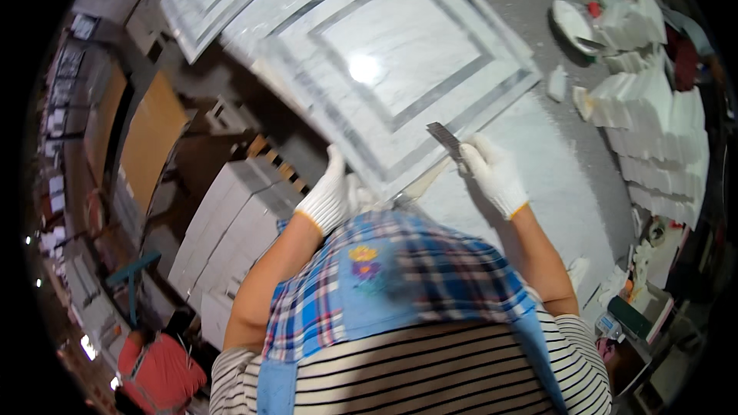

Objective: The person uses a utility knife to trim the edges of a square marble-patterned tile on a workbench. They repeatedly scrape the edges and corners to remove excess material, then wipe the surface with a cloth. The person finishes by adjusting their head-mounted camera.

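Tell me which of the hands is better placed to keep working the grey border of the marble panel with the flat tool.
Probably the right hand: it grips the flat tool, whose tip lies over the marble panel. The left hand rests at the panel's near edge.

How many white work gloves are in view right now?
2. One is on the left hand, resting at the near edge of the marble panel. The other is on the right hand, which holds a flat grey tool against that panel. None elsewhere that I can make out.
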{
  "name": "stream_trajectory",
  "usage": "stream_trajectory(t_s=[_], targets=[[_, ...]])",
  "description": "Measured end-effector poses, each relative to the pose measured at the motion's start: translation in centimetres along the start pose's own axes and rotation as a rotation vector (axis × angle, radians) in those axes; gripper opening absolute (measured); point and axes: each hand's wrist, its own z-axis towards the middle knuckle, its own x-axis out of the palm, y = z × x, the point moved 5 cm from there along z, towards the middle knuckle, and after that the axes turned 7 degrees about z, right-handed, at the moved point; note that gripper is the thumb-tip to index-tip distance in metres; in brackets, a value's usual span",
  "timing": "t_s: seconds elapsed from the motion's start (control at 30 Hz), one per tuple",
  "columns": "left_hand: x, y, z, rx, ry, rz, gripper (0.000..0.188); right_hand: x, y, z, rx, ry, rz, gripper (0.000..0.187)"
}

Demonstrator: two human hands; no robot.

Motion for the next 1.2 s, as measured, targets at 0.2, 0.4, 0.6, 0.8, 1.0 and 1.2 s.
stream_trajectory(t_s=[0.2, 0.4, 0.6, 0.8, 1.0, 1.2], targets=[[-0.8, 0.5, 1.2, 0.041, 0.047, -0.053, 0.109, -4.4, 0.1, 0.6, -0.024, -0.230, -0.057, 0.028], [-0.5, 0.5, 0.7, 0.042, 0.128, -0.032, 0.112, -6.0, -0.9, 1.1, -0.035, -0.230, -0.036, 0.026], [-1.0, 0.5, 1.0, 0.086, 0.121, -0.045, 0.109, -9.4, -4.7, 2.0, 0.025, -0.451, 0.116, 0.022], [-2.2, 0.7, 1.8, 0.073, 0.093, -0.129, 0.103, -11.4, -2.3, 0.3, -0.022, -0.635, -0.345, 0.020], [-1.6, 0.6, 1.0, 0.109, 0.064, 0.011, 0.106, -11.7, -1.9, 0.4, -0.062, -0.623, -0.519, 0.019], [-1.2, 0.3, 0.7, 0.117, 0.004, 0.090, 0.113, -14.3, -0.7, 1.9, -0.137, -0.673, -0.587, 0.023]])
